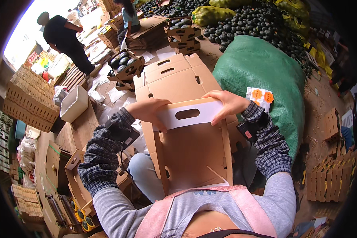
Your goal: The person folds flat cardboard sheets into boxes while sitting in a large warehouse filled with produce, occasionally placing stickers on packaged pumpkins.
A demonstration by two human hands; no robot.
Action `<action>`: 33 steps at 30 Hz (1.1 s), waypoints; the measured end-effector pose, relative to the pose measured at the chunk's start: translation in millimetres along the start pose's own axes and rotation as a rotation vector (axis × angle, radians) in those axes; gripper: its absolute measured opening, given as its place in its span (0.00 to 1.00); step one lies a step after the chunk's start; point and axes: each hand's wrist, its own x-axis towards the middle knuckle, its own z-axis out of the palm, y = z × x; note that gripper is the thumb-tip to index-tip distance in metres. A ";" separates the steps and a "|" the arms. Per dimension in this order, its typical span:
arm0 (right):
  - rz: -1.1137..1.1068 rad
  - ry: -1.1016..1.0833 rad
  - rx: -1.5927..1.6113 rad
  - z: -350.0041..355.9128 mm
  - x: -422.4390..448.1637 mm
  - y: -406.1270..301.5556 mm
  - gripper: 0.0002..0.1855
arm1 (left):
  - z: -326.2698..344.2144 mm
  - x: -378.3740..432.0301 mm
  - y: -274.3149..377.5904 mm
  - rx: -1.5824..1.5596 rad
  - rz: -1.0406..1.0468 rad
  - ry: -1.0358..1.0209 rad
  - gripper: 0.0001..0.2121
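Note:
An open cardboard tray box [196, 157] rests against my body, its brown inside facing up. Both hands grip its far end panel, which is white with an oval handle hole. My left hand [150, 111] holds the panel's left corner, fingers over the top edge. At the right corner, my right hand [226, 104] has its thumb and fingers around the panel. Beneath and beyond the box lie flat die-cut cardboard sheets [178, 77] with slots. A thin strip lies inside the box near my body.
A big green sack [261, 71] with printed stickers [260, 96] stands at right. Dark round fruits [255, 23] are heaped behind it. Filled cartons [126, 67] stand ahead left, beside a white bin [74, 104] and stacked boxes [32, 92]. Two people are farther off.

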 end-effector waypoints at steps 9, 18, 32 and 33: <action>0.115 -0.258 -0.570 -10.3 28.2 -8.6 0.39 | 2.5 13.0 -4.0 0.166 0.043 -0.019 0.31; 0.049 -0.120 -0.660 2.2 -12.3 1.4 0.48 | 9.3 6.7 -13.3 0.080 0.118 0.030 0.33; 0.180 -0.090 -0.883 8.5 13.4 -7.6 0.41 | 7.7 18.5 -3.1 0.162 0.106 -0.002 0.33; 0.122 -0.091 -0.944 16.5 25.9 -6.5 0.41 | 9.4 11.7 -13.7 0.172 0.118 0.032 0.32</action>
